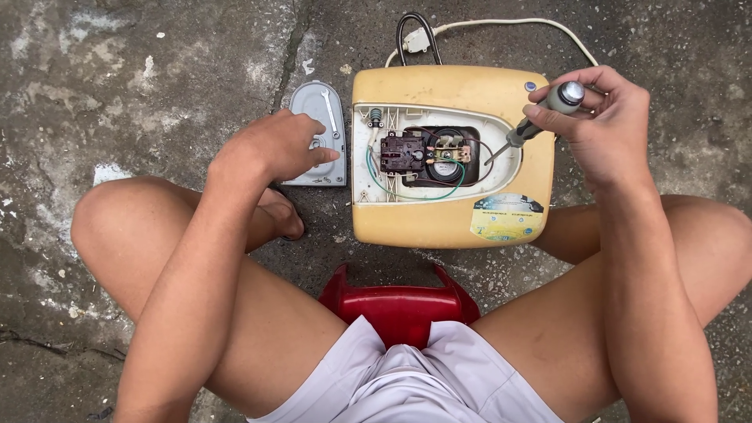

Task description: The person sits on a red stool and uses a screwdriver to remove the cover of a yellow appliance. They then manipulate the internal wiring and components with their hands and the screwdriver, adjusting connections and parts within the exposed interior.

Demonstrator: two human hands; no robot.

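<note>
Clenching a screwdriver [531, 125], the right hand [599, 117] hovered over the yellow appliance's [446, 223] open cavity; the left hand [274, 149], released, touched the grey cover plate [313, 98] just beside its edge, on bare concrete floor [117, 78].

soft, even daylight; sharp throughout, faint shadows, mild wide-angle edge stretch.

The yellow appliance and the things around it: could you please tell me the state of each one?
Yellow appliance: lying on the concrete, cover off, wiring and black part exposed.
Grey cover plate: removed, flat on the ground beside it.
Wrench: lying on the cover plate.
Screwdriver: tilted, tip inside the opening.
White cord: attached at the appliance's far side.
Right hand: closed around the screwdriver handle.
Left hand: resting on the cover plate, holding nothing visible.
</note>
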